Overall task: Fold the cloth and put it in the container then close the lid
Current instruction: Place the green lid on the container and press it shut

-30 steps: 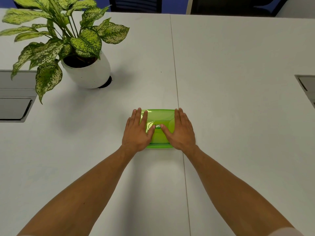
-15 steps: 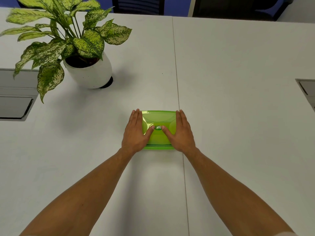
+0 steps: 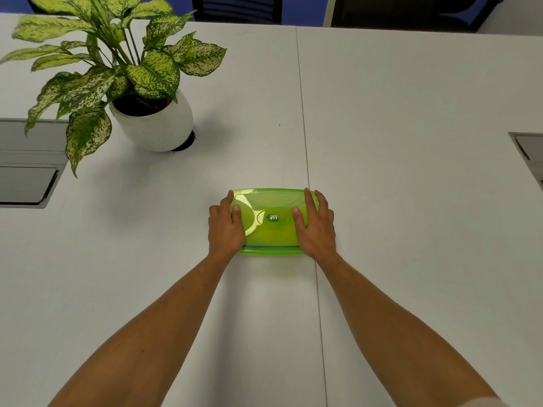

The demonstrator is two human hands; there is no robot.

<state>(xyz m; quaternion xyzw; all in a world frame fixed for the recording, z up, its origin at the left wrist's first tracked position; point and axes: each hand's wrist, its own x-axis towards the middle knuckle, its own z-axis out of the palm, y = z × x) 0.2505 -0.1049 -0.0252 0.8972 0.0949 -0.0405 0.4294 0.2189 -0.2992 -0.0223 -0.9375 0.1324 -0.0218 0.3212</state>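
A translucent green container (image 3: 271, 251) lies on the white table, its green lid (image 3: 270, 227) on top with a small round logo in the middle. My left hand (image 3: 224, 226) rests over the lid's left end, fingers curled around the edge. My right hand (image 3: 316, 226) covers the right end, palm down with the thumb on the lid. The cloth is not visible; I cannot tell through the green plastic whether it is inside.
A potted plant with speckled leaves in a white pot (image 3: 155, 124) stands at the back left. Grey cable hatches sit at the left edge (image 3: 28, 183) and right edge (image 3: 527, 154). A seam (image 3: 305, 142) splits the table. Dark chairs stand behind.
Both hands have slid outward from the lid's middle to its two ends, uncovering the logo. The container has stayed in place.
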